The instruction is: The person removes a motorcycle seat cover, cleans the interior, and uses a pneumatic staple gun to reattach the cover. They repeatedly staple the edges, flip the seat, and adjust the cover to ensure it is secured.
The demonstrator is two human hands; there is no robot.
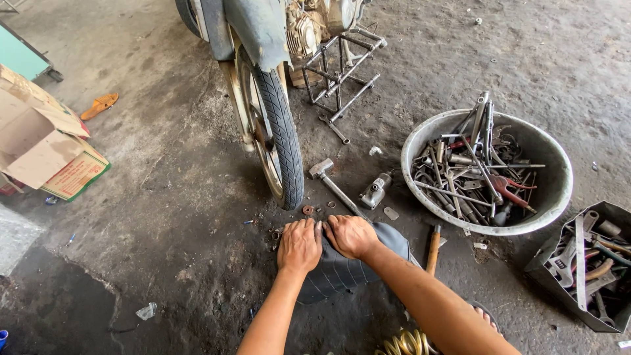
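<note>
Both hands press down side by side on a dark rubber tyre lying on the near floor, the left hand flat with fingers together, the right hand curled over its edge. One motorcycle wheel stands just beyond; one round basin of tools sits right, with bare concrete to the left.

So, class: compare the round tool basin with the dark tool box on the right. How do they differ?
The basin is round and pale grey; the tool box is angular and dark. The basin sits wholly in view; the tool box is cut off by the picture's right edge. The basin's tools pile up in a tangle; the box's lie flatter. Both rest on the concrete floor, holding metal hand tools.
</note>
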